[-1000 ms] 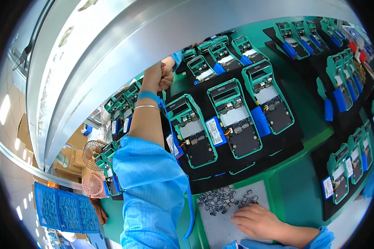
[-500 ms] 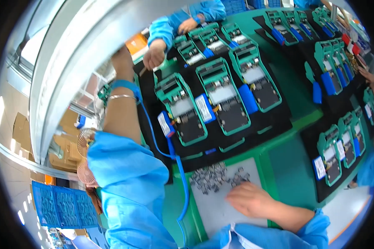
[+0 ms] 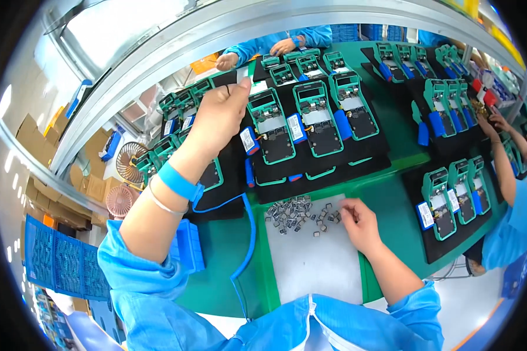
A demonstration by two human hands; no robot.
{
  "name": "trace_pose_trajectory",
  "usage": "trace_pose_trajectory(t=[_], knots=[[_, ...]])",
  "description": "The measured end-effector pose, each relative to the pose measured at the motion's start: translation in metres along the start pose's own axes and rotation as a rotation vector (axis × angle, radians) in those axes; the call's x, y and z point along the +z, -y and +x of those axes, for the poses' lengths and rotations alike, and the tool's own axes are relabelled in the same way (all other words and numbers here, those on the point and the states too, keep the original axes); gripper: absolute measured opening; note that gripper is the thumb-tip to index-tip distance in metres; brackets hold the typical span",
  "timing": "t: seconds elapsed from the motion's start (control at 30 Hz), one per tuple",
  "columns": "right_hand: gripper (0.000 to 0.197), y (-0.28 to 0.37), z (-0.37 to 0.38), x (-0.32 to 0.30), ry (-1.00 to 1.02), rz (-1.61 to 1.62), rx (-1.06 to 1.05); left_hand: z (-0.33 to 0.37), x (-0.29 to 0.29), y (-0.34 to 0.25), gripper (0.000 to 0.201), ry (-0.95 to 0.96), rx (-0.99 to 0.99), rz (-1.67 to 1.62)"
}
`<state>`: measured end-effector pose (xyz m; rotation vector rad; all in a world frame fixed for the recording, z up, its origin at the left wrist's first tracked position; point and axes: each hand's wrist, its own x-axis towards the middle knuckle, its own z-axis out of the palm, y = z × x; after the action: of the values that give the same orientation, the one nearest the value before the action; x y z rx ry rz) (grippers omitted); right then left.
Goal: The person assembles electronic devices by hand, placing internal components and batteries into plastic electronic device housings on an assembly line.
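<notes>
My left hand (image 3: 221,114) is raised over the left side of the bench with its fingers curled together. What it holds, if anything, is too small to make out. A blue wrist strap (image 3: 178,181) with a coiled cord circles that wrist. My right hand (image 3: 362,227) is closed, thumb near the bent fingers, at the right edge of a pale sheet (image 3: 316,269). Beside its fingertips lie small metallic parts (image 3: 291,213), several in a loose heap. Beyond them, green device housings (image 3: 317,120) with exposed boards and blue batteries (image 3: 297,128) lie in rows on black mats.
A metal frame bar (image 3: 216,44) crosses above the far side. A blue bin (image 3: 188,245) sits below my left forearm. Small fans (image 3: 133,161) stand at the left. A co-worker's hands (image 3: 287,45) show at the far side, another's arm (image 3: 500,155) at the right.
My view has shifted, showing more of the left bench. My left hand has come from the far left, under the bar, toward the devices. My right hand has moved off the parts to the sheet's right edge.
</notes>
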<state>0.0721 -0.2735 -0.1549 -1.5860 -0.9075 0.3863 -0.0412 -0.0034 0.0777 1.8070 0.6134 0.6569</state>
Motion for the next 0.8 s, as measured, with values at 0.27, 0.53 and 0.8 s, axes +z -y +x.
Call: trace_pose_trajectory(t=[0.27, 0.53, 0.8], knots=[[0.019, -0.010, 0.004, 0.006, -0.047, 0.029, 0.004, -0.095, -0.038, -0.048, 0.047, -0.009, 0.101, 0.053], [0.020, -0.008, 0.003, 0.002, -0.036, 0.034, 0.014, -0.147, -0.072, -0.053, 0.040, -0.085, 0.333, -0.039], [0.022, 0.006, 0.009, -0.001, 0.006, -0.079, -0.045, -0.074, 0.024, 0.080, 0.029, 0.057, 0.585, 0.659]])
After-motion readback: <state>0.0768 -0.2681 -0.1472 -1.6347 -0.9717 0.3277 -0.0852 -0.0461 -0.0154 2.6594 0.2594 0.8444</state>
